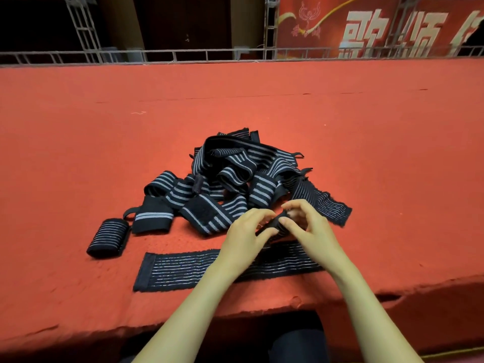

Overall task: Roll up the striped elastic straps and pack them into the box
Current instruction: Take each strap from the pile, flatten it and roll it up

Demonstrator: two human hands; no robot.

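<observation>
Left hand (245, 233) and right hand (310, 227) pinching half-rolled strap (273, 223) between them, strap pile (235, 174) just beyond

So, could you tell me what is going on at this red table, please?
A person is rolling up striped elastic straps. The left hand and right hand both pinch a small roll just being started. One finished roll lies on the left of the red table, a pile of loose straps waits behind the hands, and a flat strap lies in front. No box is in view.
</observation>
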